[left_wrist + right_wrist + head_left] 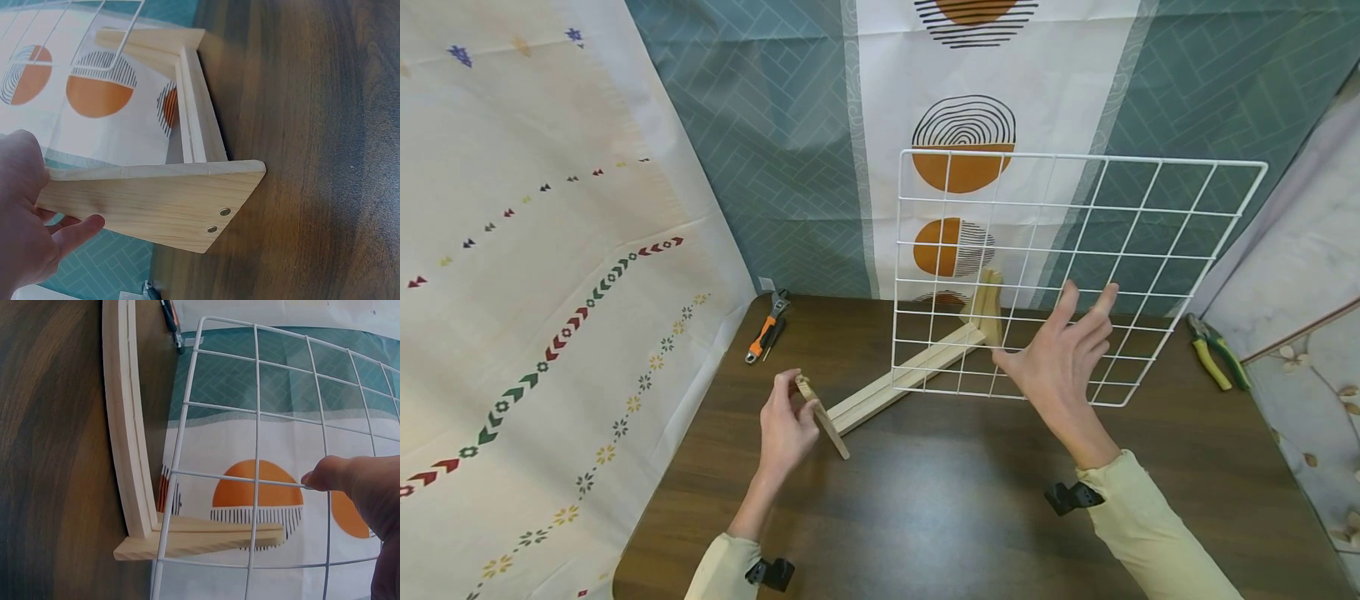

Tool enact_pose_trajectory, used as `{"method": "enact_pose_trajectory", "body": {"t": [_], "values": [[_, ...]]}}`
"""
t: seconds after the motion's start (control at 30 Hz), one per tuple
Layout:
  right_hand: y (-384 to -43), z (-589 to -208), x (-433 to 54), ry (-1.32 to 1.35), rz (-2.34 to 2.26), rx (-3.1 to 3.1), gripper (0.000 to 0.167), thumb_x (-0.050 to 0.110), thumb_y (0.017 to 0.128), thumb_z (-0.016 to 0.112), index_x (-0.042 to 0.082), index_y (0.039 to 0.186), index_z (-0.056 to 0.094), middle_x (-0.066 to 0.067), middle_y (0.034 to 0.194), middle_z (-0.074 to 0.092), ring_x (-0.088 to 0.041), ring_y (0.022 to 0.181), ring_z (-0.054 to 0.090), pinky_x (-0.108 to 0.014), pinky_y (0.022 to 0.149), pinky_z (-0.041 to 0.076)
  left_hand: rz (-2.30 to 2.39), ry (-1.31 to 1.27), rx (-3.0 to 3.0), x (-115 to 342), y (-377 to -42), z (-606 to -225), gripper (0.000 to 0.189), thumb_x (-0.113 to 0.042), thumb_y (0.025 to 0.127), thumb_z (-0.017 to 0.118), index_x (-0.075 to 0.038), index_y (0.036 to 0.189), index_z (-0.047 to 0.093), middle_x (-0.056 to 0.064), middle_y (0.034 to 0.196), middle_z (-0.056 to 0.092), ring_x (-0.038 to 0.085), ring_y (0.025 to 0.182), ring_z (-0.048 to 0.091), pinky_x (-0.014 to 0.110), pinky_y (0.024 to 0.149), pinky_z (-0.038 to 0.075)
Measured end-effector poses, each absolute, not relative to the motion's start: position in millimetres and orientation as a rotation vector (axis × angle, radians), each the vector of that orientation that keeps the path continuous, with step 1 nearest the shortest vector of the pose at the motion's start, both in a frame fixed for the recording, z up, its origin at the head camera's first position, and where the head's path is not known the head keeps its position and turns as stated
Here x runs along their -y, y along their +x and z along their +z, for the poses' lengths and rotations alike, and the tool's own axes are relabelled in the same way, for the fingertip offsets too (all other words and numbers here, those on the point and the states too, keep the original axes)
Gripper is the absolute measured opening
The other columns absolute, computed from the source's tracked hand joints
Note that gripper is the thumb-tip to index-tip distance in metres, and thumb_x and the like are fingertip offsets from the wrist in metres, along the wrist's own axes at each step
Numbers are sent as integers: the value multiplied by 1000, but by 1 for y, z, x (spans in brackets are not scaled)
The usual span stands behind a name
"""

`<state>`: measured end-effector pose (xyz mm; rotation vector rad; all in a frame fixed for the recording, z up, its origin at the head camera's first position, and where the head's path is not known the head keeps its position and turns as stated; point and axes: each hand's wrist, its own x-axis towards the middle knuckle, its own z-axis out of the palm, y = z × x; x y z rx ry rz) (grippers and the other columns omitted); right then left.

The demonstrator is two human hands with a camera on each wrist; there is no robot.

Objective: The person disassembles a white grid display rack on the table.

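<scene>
Near the left of the table my left hand point(786, 429) pinches the upper end of a pale wooden end board point(144, 203). Two holes show near that board's lower end in the left wrist view. The board belongs to a wooden stand point(906, 371), whose grooved rails run back to a second end board point(992, 304) near the wall. My right hand point(1063, 362) holds a white wire grid panel point(1092, 207) up, tilted, above the table and in front of the far end board. In the right wrist view the thumb point(350, 475) touches a wire; the other fingers are mostly hidden there.
An adjustable wrench point(767, 329) with an orange handle lies at the back left, a small dark tool beside it. Pliers point(1217, 354) with yellow-green handles lie at the right edge of the brown table point(925, 517). Patterned cloth point(805, 150) hangs behind.
</scene>
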<state>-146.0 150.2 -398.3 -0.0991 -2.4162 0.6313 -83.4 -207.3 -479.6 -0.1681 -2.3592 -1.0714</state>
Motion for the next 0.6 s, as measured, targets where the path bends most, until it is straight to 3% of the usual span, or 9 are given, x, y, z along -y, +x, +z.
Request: {"method": "enact_pose_trajectory", "body": {"t": [0.6], "values": [[-145,-398,-151,-126,675,2466,139,38,51,99,5,153,10,-22,160,-18,-56,129,17,-71,93,27,-1073,-170,2330,207,-79,-482,54,21,78,68,4,126,48,24,107,61,41,99,67,44,68,60]]}}
